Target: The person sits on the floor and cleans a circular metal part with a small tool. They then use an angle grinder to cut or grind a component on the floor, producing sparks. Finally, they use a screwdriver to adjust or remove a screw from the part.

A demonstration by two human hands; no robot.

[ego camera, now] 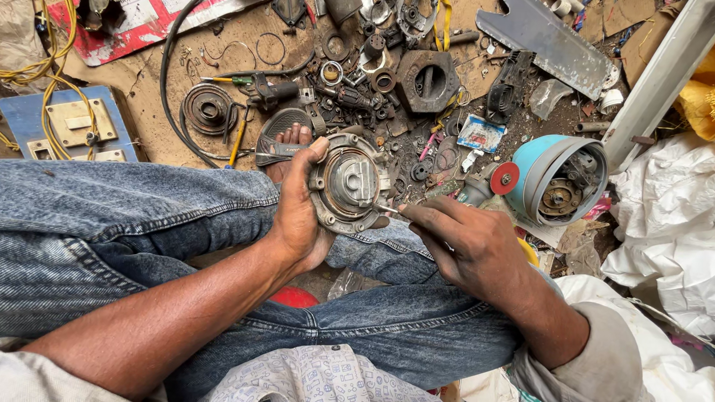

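Round, grimy metal motor cover (350, 182) in left hand (299, 212), right hand (465, 246) alongside.

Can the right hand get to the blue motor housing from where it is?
Probably yes. The right hand, pinching a thin tool against the round metal end cover, sits just left of the blue motor housing; only small floor clutter lies between.

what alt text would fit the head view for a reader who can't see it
Seen from above, a seated person's left hand grips a round metal motor cover over denim-clad knees while the right hand puts a thin tool to its rim. Scattered metal parts lie beyond.
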